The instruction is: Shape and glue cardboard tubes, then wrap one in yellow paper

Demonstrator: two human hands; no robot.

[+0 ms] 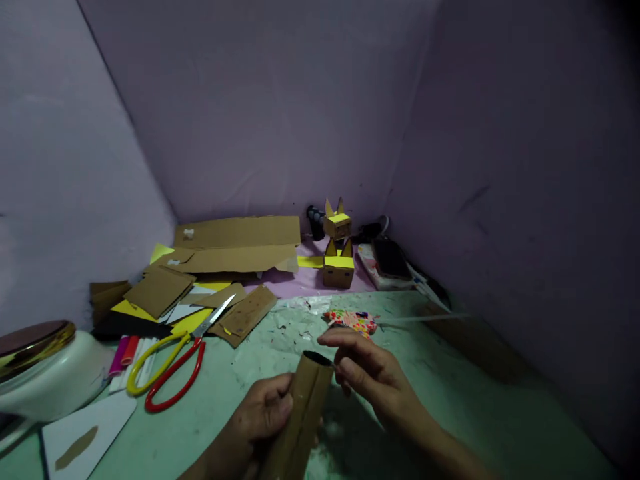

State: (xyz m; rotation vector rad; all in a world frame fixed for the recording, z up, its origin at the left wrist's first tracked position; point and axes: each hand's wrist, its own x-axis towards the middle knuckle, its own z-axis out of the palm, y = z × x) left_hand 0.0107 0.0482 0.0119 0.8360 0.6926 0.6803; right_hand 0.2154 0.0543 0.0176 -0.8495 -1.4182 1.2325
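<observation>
Left fingers (274, 415) are wrapped around a hollow cardboard tube (306, 403); right fingers (356, 342) are parted beside it. The scuffed green table (225, 377) is bounded by smooth mauve walls (270, 100).

- Tube (301, 417) in the left hand (265, 412): matt brown cardboard with a rough lengthwise seam.
- Scissors (197, 333), left of the grip and farther off: bright metal blades, smooth plastic-looking handles.
- Lidded pot (60, 375), far left of the grip: smooth and glossy, its lid edged by a shiny, metallic-looking band.
- Large sheet (237, 243), well beyond the grip: flat, matt cardboard.
- Nearer eared box (338, 275), beyond the grip: matt cardboard topped with yellow paper.
- Tabletop (235, 383), beneath the grip: wrinkled covering, faintly shiny; cloth or plastic, unclear.
</observation>
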